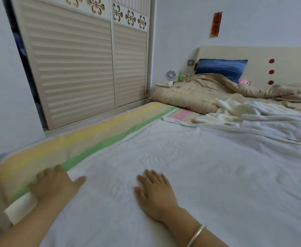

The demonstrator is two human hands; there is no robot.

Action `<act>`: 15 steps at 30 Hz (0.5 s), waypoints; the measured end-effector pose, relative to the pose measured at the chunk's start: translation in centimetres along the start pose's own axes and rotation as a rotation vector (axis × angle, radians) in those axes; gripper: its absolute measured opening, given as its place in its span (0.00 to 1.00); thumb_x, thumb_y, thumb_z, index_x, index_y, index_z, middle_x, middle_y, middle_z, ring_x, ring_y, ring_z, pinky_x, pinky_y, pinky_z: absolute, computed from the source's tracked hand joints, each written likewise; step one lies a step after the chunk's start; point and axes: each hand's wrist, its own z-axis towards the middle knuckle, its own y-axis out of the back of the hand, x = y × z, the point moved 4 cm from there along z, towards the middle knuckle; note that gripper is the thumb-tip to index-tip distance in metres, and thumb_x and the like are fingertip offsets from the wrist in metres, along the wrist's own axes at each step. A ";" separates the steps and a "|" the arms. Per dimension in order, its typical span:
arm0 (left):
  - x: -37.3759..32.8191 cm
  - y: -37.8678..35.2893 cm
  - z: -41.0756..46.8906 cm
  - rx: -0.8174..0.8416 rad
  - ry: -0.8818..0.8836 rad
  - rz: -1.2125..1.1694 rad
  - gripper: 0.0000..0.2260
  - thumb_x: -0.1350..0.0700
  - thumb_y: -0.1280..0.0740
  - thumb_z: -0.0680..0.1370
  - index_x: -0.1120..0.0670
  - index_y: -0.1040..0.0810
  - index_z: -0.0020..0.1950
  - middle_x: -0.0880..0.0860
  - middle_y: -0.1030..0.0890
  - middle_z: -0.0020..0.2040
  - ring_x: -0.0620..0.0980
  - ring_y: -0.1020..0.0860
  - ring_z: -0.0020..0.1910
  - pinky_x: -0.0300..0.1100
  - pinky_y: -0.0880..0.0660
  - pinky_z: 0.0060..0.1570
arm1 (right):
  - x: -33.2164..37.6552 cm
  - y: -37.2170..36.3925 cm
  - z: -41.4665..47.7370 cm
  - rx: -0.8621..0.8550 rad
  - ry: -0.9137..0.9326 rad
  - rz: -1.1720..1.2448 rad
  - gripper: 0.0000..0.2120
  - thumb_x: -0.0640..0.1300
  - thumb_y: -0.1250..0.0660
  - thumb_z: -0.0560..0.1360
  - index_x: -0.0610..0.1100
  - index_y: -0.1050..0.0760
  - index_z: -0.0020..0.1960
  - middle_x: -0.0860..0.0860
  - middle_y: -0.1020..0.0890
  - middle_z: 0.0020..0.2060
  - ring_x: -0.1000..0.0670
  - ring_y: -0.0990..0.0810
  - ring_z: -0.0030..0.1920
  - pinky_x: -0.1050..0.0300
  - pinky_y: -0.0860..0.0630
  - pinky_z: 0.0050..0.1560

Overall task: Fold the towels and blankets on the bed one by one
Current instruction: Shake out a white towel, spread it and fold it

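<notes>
A large white towel blanket [190, 157] with an embossed pattern lies spread flat over the near part of the bed. My left hand [55, 182] rests flat at its left edge, fingers reaching onto the striped sheet. My right hand [155, 191] presses flat on the blanket near the middle, fingers straight and spread, a silver bangle on the wrist. Farther back a cream towel [230, 109] and another white blanket [280, 122] lie crumpled. A beige quilt [208, 93] is bunched near the headboard.
The pastel striped bed sheet [85, 139] shows along the bed's left edge. A louvred wardrobe [85, 68] stands close on the left. A blue pillow [221, 68] leans on the headboard [288, 59]. A small fan [171, 76] sits on the bedside table.
</notes>
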 end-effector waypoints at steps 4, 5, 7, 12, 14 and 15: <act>-4.1 2.7 -3.5 0.007 -0.289 -0.023 0.15 0.43 0.40 0.79 0.50 0.24 0.58 0.50 0.20 0.53 0.53 0.21 0.52 0.41 0.26 0.43 | -0.3 0.9 -1.4 -0.064 -0.018 0.119 0.23 0.56 0.48 0.82 0.51 0.37 0.75 0.51 0.38 0.75 0.51 0.42 0.75 0.58 0.50 0.75; -5.8 3.3 -5.6 0.029 -0.389 -0.063 0.14 0.43 0.41 0.80 0.50 0.25 0.59 0.51 0.20 0.56 0.53 0.21 0.55 0.42 0.26 0.45 | -0.6 1.7 -2.2 -0.087 -0.058 0.233 0.21 0.55 0.46 0.82 0.50 0.34 0.73 0.52 0.33 0.73 0.51 0.37 0.73 0.59 0.44 0.73; -9.6 4.4 -10.9 0.112 -0.589 -0.176 0.13 0.43 0.43 0.81 0.50 0.27 0.53 0.52 0.21 0.55 0.55 0.22 0.57 0.44 0.28 0.48 | -1.6 3.3 -4.2 -0.097 -0.205 0.587 0.18 0.54 0.45 0.82 0.49 0.27 0.67 0.52 0.23 0.64 0.52 0.27 0.65 0.58 0.33 0.66; -18.1 6.8 -26.8 0.660 -0.980 -0.535 0.18 0.46 0.47 0.83 0.56 0.25 0.62 0.55 0.23 0.62 0.54 0.24 0.61 0.46 0.28 0.62 | -8.0 8.3 -12.2 -0.013 -0.616 1.233 0.27 0.63 0.41 0.78 0.41 0.18 0.52 0.44 0.14 0.43 0.45 0.15 0.44 0.53 0.20 0.46; -20.6 8.0 -33.0 0.774 -1.082 -0.568 0.20 0.47 0.46 0.83 0.56 0.30 0.70 0.55 0.28 0.69 0.52 0.30 0.68 0.44 0.34 0.68 | -12.5 10.6 -16.9 -0.051 -0.689 1.114 0.21 0.56 0.33 0.76 0.38 0.19 0.54 0.44 0.14 0.43 0.44 0.15 0.44 0.53 0.19 0.45; -21.5 8.4 -35.4 0.800 -1.114 -0.593 0.21 0.47 0.45 0.83 0.55 0.33 0.73 0.53 0.30 0.72 0.51 0.33 0.71 0.41 0.38 0.69 | -14.4 11.4 -19.0 -0.069 -0.727 1.059 0.18 0.51 0.31 0.75 0.37 0.20 0.55 0.43 0.15 0.44 0.44 0.15 0.44 0.54 0.20 0.43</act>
